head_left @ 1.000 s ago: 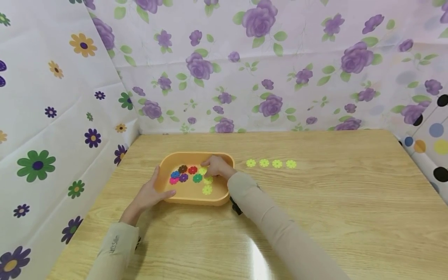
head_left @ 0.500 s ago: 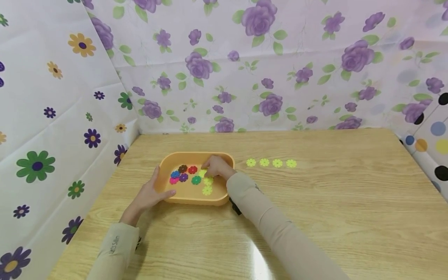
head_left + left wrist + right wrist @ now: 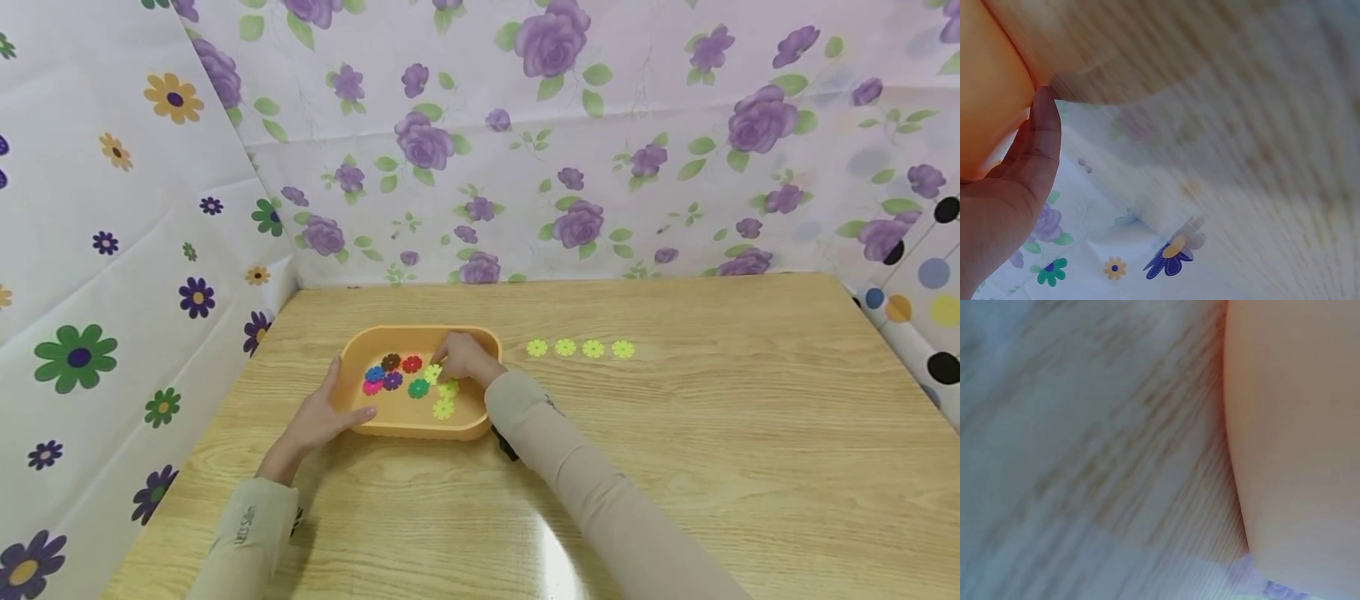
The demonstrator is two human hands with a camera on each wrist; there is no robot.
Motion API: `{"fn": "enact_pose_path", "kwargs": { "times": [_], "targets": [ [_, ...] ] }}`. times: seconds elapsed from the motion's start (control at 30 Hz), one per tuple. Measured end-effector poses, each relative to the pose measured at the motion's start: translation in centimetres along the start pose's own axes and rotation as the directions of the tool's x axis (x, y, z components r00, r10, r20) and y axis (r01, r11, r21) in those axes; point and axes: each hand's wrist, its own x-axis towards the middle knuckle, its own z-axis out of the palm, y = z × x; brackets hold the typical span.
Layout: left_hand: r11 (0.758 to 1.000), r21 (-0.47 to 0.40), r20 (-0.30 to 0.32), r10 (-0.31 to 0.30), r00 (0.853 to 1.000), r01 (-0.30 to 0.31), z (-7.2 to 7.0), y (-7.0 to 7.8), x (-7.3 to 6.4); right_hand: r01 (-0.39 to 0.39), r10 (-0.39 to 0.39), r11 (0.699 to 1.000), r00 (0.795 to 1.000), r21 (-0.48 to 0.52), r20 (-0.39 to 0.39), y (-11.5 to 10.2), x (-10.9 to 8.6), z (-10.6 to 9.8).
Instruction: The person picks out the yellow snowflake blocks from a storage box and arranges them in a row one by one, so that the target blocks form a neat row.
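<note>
An orange plastic tray (image 3: 416, 432) stands on the table. My left hand (image 3: 318, 417) holds its left end, thumb over the front rim; in the left wrist view the fingers (image 3: 1044, 125) lie along the tray's outer wall. My right hand (image 3: 467, 357) reaches inside at the right end and pinches a yellow-green flower-shaped disc (image 3: 432, 374), tilted at its fingertips. Two similar yellow-green discs (image 3: 443, 408) lie just in front of that hand. Green (image 3: 418, 388), red (image 3: 412, 364), brown (image 3: 391, 362), blue (image 3: 375, 375), purple (image 3: 392, 381) and pink (image 3: 372, 387) discs lie further left.
On the wooden table (image 3: 675, 450), several yellow-green discs (image 3: 565, 347) form a row right of the tray. Floral sheets (image 3: 525, 208) hang behind the table and at the left. The right wrist view shows only the tray's outer wall (image 3: 1297, 437), tabletop and a bit of sheet.
The green disc has slid slightly left and toward the front. The yellow-green disc at my right fingertips has shifted left and shows more tilted. My left hand and the tray stay put.
</note>
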Motion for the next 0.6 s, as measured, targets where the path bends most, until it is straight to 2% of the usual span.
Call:
{"fn": "enact_pose_path", "kwargs": {
  "times": [0.6],
  "targets": [
    [1.000, -0.004, 0.005, -0.030, 1.000, 0.030, -0.05, 0.33, -0.14, 0.076, -0.076, 0.997, 0.994, -0.014, -0.076, 0.14, 0.06, 0.21]
  ]
}}
